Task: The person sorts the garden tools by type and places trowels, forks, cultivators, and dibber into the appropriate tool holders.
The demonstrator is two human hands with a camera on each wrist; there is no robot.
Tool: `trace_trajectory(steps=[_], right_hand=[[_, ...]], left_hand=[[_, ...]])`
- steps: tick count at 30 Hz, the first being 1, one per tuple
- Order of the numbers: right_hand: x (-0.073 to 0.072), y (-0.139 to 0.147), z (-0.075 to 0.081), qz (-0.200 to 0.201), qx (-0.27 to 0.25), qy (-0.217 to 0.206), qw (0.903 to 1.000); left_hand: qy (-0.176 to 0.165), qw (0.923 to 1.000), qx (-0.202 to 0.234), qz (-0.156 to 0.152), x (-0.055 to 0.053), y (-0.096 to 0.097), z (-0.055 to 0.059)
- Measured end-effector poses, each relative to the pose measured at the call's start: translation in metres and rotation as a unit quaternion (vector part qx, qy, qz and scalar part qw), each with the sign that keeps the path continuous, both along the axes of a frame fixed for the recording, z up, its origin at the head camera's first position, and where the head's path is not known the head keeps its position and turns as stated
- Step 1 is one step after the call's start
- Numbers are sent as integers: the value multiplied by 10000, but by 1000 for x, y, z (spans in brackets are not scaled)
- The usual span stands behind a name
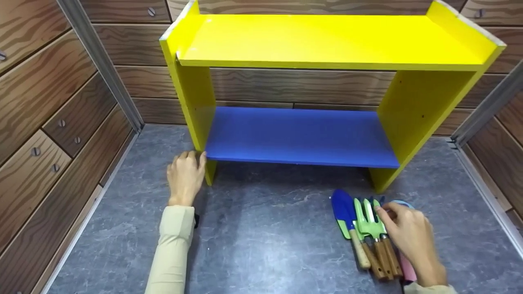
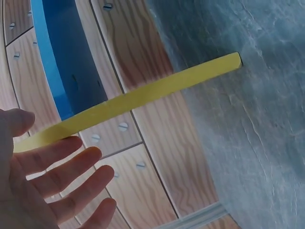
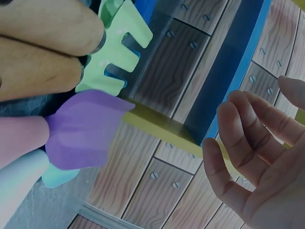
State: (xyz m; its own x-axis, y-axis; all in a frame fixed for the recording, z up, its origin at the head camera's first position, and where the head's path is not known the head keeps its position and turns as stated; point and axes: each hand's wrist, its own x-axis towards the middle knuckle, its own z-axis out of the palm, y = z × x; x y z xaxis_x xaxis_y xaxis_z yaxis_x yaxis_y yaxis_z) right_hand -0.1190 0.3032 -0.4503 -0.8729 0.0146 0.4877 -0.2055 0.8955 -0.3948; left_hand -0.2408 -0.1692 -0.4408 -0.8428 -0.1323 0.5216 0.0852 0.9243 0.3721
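My left hand [image 1: 186,175] is at the left side panel [image 1: 182,92] of a yellow shelf unit; in the left wrist view the panel's yellow edge [image 2: 152,93] runs between thumb and fingers. My right hand [image 1: 412,230] hovers over a group of small garden tools, its loosely bent fingers holding nothing in the right wrist view. Among the tools are a blue trowel [image 1: 343,206] with a pale handle and a green hand fork [image 1: 369,222] with a brown handle. A purple tool head [image 3: 86,131] and a pink handle [image 3: 21,138] lie beside them, partly hidden in the head view.
The shelf unit has a yellow upper board [image 1: 327,38] and a blue lower board [image 1: 298,134]. It stands on a grey marbled surface [image 1: 261,245]. Wood-patterned walls [image 1: 45,102] with metal corner strips [image 1: 108,65] enclose the back and sides.
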Motion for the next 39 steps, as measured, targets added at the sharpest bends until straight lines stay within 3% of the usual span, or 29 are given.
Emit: trace_trajectory(steps=[10, 16, 24, 28, 34, 39], right_hand=[[5, -8, -9, 203, -24, -952, 9953], [13, -6, -20, 216, 61, -1272, 9916], [23, -10, -40, 224, 315, -956, 9947], [29, -13, -48, 273, 538, -668, 9959], [37, -14, -57, 6, 726, -764, 9944], [40, -19, -69, 79, 921, -172, 9956]], left_hand=[[179, 9995, 197, 164, -9, 4, -7], [-62, 9995, 211, 232, -11, 7, -7], [-339, 9990, 109, 260, -14, 17, -2], [-245, 9990, -13, 378, -16, 17, -1], [-213, 9990, 58, 382, -17, 17, -5], [-394, 9977, 316, 444, -15, 13, -6]])
